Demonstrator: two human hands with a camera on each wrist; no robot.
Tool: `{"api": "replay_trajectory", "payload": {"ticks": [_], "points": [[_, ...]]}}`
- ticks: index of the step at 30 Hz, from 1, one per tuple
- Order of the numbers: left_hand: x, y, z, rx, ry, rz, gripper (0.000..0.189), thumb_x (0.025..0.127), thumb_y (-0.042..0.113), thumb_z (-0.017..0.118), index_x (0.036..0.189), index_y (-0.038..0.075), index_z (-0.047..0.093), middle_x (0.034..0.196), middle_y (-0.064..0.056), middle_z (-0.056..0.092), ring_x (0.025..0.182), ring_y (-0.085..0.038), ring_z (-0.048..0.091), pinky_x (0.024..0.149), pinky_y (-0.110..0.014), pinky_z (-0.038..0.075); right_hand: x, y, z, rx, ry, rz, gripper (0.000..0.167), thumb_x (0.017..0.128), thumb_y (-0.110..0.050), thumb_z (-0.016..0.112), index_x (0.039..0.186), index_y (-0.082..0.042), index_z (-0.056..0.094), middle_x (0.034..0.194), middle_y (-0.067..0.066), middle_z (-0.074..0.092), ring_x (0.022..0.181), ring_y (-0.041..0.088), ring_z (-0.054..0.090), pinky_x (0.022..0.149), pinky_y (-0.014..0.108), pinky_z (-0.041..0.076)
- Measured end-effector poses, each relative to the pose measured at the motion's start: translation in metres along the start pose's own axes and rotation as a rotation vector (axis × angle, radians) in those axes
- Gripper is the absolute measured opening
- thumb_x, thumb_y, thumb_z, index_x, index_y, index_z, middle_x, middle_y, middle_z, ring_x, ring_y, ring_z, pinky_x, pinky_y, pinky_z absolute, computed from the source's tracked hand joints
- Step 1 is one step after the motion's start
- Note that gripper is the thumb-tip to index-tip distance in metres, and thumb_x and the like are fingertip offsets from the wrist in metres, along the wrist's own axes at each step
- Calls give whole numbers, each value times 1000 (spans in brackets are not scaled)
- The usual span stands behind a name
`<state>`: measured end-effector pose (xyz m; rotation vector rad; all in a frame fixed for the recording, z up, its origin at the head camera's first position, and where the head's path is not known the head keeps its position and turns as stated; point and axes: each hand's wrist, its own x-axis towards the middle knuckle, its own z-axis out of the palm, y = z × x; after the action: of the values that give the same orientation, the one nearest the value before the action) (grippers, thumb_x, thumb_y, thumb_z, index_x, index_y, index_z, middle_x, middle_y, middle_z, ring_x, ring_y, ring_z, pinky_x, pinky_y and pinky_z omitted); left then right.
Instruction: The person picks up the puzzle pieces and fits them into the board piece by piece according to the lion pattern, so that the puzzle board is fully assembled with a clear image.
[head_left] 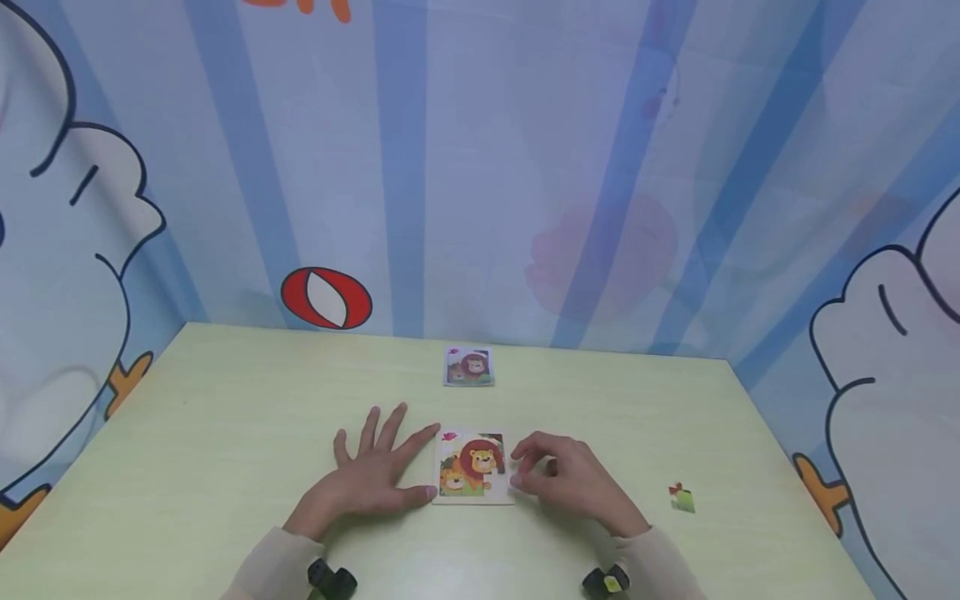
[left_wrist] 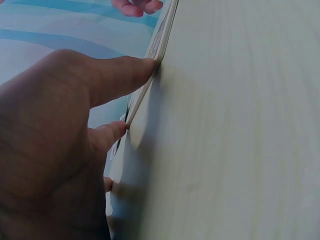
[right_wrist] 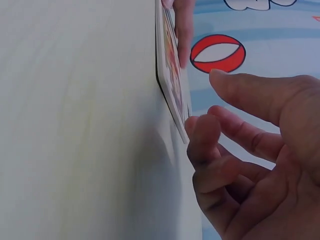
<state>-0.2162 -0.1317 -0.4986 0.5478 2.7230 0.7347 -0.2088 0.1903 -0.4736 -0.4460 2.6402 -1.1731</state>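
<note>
A lion jigsaw puzzle (head_left: 471, 467) lies in a pale square frame on the table, its lower right corner showing bare board. My left hand (head_left: 372, 479) is spread flat to its left, with the thumb and index fingertips touching the frame's left edge. In the left wrist view, the left thumb (left_wrist: 122, 75) presses against that edge. My right hand (head_left: 566, 473) hovers just right of the frame, fingers loosely bent and holding nothing. In the right wrist view, the right thumb (right_wrist: 245, 92) stands apart from the fingers. A loose puzzle piece (head_left: 682, 497), green with some red, lies farther right.
A small card (head_left: 468, 367) with a similar lion picture lies behind the puzzle, near the back of the table (head_left: 247, 400). A printed blue striped cloth (head_left: 480, 167) hangs around the table's back and sides.
</note>
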Motion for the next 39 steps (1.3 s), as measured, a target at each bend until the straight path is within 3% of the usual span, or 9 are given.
{"api": "replay_trajectory", "payload": {"ticks": [7,11,19,28,33,39], "points": [[1,-6,4,-15,32,30,90,91,76,62,168,39,33,182,-19,4,165,-56,-9,114,-91,-12,-17,14,-22,74,3,62,32,95,-27,82,124,-13,73,108,7,76,68,19,68,60,30,56],[0,-4,1,-29,28,30,89,92,75,63,168,39,33,182,-19,4,165,-57,-8,114,-92,-12,-28,25,-32,67,34,87,35,95,-28,83,125,-14,72,115,9,76,69,19,69,60,29,54],[6,-13,9,9,18,1,92,92,76,62,169,41,29,184,-16,0,167,-53,-13,117,-89,-12,-51,42,-51,61,104,172,36,96,-28,82,128,-15,72,130,10,74,66,19,69,60,29,55],[9,-13,12,34,22,-7,90,92,72,65,169,40,29,184,-14,0,167,-51,-12,118,-89,-11,-72,61,-77,40,131,281,45,98,-28,80,139,-14,69,145,15,69,69,19,69,63,31,55],[9,-14,13,28,41,-4,89,92,68,68,168,39,32,184,-15,2,167,-52,-11,117,-89,-11,-81,74,-93,-2,145,345,51,99,-31,79,144,-11,66,149,21,65,81,17,74,67,33,58],[7,-13,12,21,41,-8,88,93,67,69,168,39,32,184,-15,2,167,-52,-11,118,-88,-12,-85,90,-108,-153,189,397,51,99,-32,78,142,-7,67,148,26,65,84,14,73,68,32,57]]}}
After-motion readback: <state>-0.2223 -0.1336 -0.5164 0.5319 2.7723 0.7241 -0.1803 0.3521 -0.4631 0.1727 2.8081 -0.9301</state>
